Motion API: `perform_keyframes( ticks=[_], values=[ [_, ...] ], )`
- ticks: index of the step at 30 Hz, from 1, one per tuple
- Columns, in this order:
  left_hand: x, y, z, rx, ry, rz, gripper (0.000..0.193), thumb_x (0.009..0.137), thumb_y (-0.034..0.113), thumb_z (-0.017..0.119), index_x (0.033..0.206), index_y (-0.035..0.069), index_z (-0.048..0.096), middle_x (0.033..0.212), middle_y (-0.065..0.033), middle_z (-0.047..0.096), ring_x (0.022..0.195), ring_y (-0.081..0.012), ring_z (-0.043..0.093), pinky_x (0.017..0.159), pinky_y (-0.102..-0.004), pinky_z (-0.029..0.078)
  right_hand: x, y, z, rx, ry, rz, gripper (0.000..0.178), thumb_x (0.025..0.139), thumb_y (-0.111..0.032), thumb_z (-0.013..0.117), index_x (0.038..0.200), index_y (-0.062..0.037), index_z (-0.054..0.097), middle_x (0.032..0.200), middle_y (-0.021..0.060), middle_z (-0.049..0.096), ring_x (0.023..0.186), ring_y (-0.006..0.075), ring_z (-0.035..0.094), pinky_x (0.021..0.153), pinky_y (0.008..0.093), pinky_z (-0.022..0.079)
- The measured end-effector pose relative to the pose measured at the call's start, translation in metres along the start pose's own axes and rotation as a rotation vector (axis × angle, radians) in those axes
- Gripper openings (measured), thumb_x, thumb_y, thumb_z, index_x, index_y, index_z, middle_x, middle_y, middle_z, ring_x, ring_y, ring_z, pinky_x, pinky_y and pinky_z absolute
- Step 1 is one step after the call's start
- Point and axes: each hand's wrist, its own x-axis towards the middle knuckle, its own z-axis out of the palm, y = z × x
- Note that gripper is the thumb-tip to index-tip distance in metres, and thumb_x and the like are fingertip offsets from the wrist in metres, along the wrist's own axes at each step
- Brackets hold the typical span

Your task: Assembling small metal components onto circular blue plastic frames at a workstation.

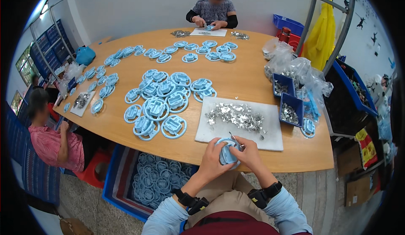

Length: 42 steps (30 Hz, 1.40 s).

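At the table's front edge, my left hand (211,160) is closed round the side of a light blue plastic ring-shaped part (228,155) with a raised block in its middle. My right hand (249,152) is closed at the other side of that part, with a slim metal tool (234,139) pinched between thumb and fingers; its exact kind is too small to tell. Just beyond my hands lies a white board (206,130) with a heap of small shiny metal pieces (236,116). Left of the board, several similar blue parts (156,107) are piled on the table.
Two blue trays (291,109) of metal pieces stand right of the board, by clear plastic bags (310,76). Below the table's front edge is a blue crate (110,184) full of blue parts. One co-worker (213,13) sits across the table, another (55,140) at left.
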Motion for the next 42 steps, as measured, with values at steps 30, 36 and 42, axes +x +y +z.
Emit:
perform_keyframes(
  ticks=[30,36,42],
  values=[
    [-0.036,-0.014,0.007,-1.266,-0.219,-0.889,0.021,0.09,0.016,0.056,0.106,0.003,0.057,0.103,-0.0054,0.06,0.094,-0.0134,0.058,0.08,-0.0259,0.049,0.094,0.058,0.013,-0.551,0.054,-0.193,0.02,0.07,-0.02,0.062,0.072,-0.0009,0.062,0.078,0.0209,0.056,0.08,0.038,0.054,0.07,0.0461,0.044],
    [-0.039,-0.01,-0.005,-0.622,-0.539,-0.416,0.028,0.083,0.023,0.065,0.1,0.001,0.06,0.085,-0.005,0.063,0.067,-0.0115,0.059,0.063,-0.0269,0.047,0.077,0.042,-0.007,-0.667,0.129,-0.26,0.006,0.068,-0.005,0.061,0.07,-0.001,0.056,0.076,0.0198,0.054,0.072,0.038,0.055,0.065,0.0453,0.044],
    [0.009,-0.029,-0.019,-0.065,-0.2,0.079,0.046,0.072,0.02,0.069,0.111,0.001,0.053,0.116,-0.0166,0.05,0.1,-0.0296,0.051,0.086,-0.0378,0.041,0.078,0.047,0.002,-0.647,0.069,-0.365,0.008,0.066,0.0,0.06,0.07,-0.0009,0.053,0.076,0.0186,0.054,0.069,0.0375,0.055,0.063,0.0448,0.044]
  ],
)
